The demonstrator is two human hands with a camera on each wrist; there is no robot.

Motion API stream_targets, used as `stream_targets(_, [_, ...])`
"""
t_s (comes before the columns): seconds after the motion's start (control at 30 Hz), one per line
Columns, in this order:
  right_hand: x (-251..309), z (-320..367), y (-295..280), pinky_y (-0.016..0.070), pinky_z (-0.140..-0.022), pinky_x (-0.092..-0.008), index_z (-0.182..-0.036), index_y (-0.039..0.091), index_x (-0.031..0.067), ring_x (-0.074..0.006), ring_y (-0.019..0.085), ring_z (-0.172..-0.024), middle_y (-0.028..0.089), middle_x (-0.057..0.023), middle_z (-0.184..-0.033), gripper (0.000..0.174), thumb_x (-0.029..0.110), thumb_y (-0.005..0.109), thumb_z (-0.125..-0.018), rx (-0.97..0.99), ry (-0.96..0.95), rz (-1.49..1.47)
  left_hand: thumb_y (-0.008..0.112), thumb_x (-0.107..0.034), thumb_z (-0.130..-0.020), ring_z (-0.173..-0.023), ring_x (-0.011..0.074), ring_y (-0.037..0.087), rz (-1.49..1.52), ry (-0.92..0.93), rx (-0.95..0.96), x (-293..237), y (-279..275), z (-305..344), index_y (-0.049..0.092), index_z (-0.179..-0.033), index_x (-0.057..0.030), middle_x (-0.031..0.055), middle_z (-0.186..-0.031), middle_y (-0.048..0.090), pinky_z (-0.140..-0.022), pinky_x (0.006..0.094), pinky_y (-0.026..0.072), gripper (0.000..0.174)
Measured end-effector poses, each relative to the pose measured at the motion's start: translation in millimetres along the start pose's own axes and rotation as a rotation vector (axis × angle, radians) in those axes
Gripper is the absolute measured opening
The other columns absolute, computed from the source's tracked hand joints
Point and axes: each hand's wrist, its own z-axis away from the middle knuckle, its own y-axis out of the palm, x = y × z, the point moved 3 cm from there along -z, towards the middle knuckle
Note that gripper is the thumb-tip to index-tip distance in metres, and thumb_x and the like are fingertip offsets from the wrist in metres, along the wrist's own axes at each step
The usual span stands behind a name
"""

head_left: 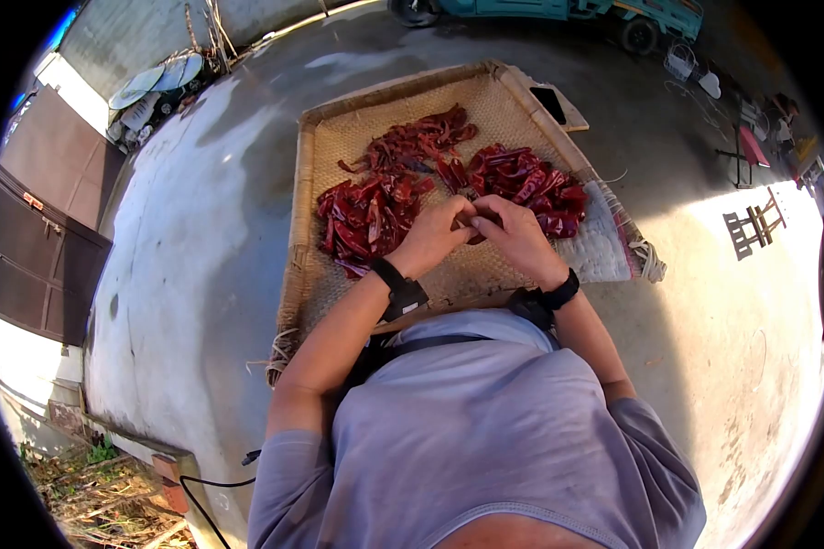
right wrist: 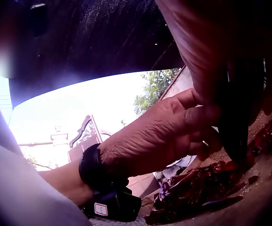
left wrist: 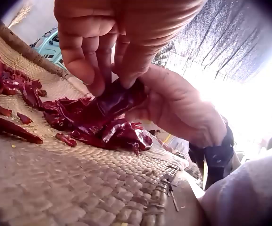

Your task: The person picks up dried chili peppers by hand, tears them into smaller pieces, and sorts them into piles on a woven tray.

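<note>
Over the near part of a shallow woven tray [head_left: 449, 270], both hands meet at the fingertips. My left hand [head_left: 435, 238] pinches one end of a dark red dried chili pepper [left wrist: 119, 100], as the left wrist view shows. The fingers of my right hand [head_left: 522, 240] grip the same chili from the other side and partly hide it. In the right wrist view that chili is a dark shape in shadow. Chilies lie around the hands in a left heap [head_left: 362, 220], a right heap [head_left: 526, 178] and a duller, shrivelled heap [head_left: 421, 137] farther back.
A phone [head_left: 548, 102] lies on a board at the tray's far right corner. Pale sheeting [head_left: 604, 229] covers the tray's right side. Beyond stand a teal vehicle [head_left: 522, 9] and a small dark stool [head_left: 751, 227]. Bits of chili lie scattered on the weave.
</note>
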Motion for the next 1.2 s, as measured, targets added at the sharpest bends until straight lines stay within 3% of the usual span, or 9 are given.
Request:
stream_targets(0.13, [0,3,-31,0.0514,-0.076,-0.0363,-0.104,0.067,0.0075,-0.0301,0.066,-0.090,0.068,-0.0112,-0.099,0.015,0.016,0.064,-0.092,-0.162,0.011,0.229,0.067,-0.016,-0.088,-0.108,0.0275,0.058,-0.518,0.065,0.037,24,-4,0,0.064,-0.105,-0.0039,0.0124,-0.111,0.062,-0.090,0.0426,0.0471,0.021])
stream_targets(0.27, [10,-1,-74,0.0487,-0.082,-0.0392,-0.100,0.068,0.0093,-0.0303,0.062,-0.097,0.068,-0.0083,-0.099,0.012,0.017,0.065,-0.091,-0.541,-0.091,0.592,0.069,-0.019,-0.087,-0.137,0.0382,0.029,-0.752,-0.160,0.100,35,-22,-8,0.066,-0.117,-0.0096,0.0140,-0.128,0.054,-0.109,0.0524,0.0277,0.032])
stream_targets(0.33, [15,0,-89,0.0441,-0.090,-0.0397,-0.100,0.068,0.0117,-0.0297,0.058,-0.102,0.069,-0.0063,-0.101,0.012,0.018,0.066,-0.090,-0.671,-0.066,0.754,0.068,-0.022,-0.088,-0.140,0.0390,0.026,-0.936,-0.130,0.045,46,-25,-14,0.065,-0.121,-0.0108,0.0156,-0.135,0.049,-0.112,0.0564,0.0224,0.035])
stream_targets(0.4, [8,3,-89,0.0424,-0.092,-0.0406,-0.100,0.069,0.0123,-0.0295,0.057,-0.105,0.069,-0.0055,-0.102,0.013,0.020,0.067,-0.090,-0.664,0.038,0.843,0.066,-0.029,-0.092,-0.146,0.0406,0.017,-1.043,-0.197,0.088,50,-29,-25,0.063,-0.126,-0.0125,0.0175,-0.150,0.037,-0.115,0.0638,0.0112,0.038])
stream_targets(0.6, [-11,14,-68,0.0408,-0.094,-0.0430,-0.098,0.070,0.0131,-0.0299,0.056,-0.108,0.067,-0.0051,-0.105,0.012,0.020,0.066,-0.089,-0.526,-0.011,0.756,0.051,-0.046,-0.099,-0.149,0.0419,0.012,-1.154,-0.282,0.096,81,-26,-58,0.061,-0.132,-0.0160,0.0174,-0.157,0.030,-0.116,0.0641,0.0057,0.046])
stream_targets(0.7, [-14,13,-59,0.0417,-0.092,-0.0434,-0.098,0.069,0.0126,-0.0300,0.056,-0.108,0.067,-0.0056,-0.103,0.012,0.019,0.066,-0.089,-0.410,-0.028,0.667,0.045,-0.048,-0.100,-0.149,0.0405,0.012,-1.194,-0.374,0.081,95,-28,-67,0.060,-0.134,-0.0173,0.0156,-0.156,0.033,-0.116,0.0648,0.0063,0.048])
stream_targets(0.9, [-11,12,-47,0.0414,-0.093,-0.0432,-0.098,0.069,0.0131,-0.0282,0.057,-0.105,0.067,-0.0043,-0.101,0.012,0.015,0.066,-0.087,-0.402,-0.090,0.702,0.064,-0.020,-0.090,-0.134,0.0334,0.036,-1.202,-0.345,0.201,99,-28,-67,0.067,-0.125,-0.0154,0.0070,-0.140,0.049,-0.115,0.0613,0.0163,0.036])
stream_targets(0.93, [-10,12,-46,0.0411,-0.093,-0.0430,-0.098,0.069,0.0132,-0.0279,0.057,-0.105,0.067,-0.0042,-0.101,0.012,0.015,0.066,-0.087,-0.416,-0.106,0.714,0.068,-0.005,-0.082,-0.122,0.0274,0.044,-1.254,-0.244,0.133,101,-24,-64,0.071,-0.118,-0.0141,0.0041,-0.131,0.055,-0.109,0.0554,0.0264,0.037])
stream_targets(1.2, [2,-2,-22,0.0485,-0.088,-0.0462,-0.111,0.064,0.0087,-0.0352,0.060,-0.098,0.065,-0.0116,-0.102,0.024,0.015,0.065,-0.087,-0.192,-0.161,0.517,0.064,0.000,-0.082,-0.107,0.0287,0.048,-0.851,0.125,-0.015,65,-19,-28,0.074,-0.102,-0.0081,0.0057,-0.113,0.062,-0.091,0.0428,0.0360,0.024])
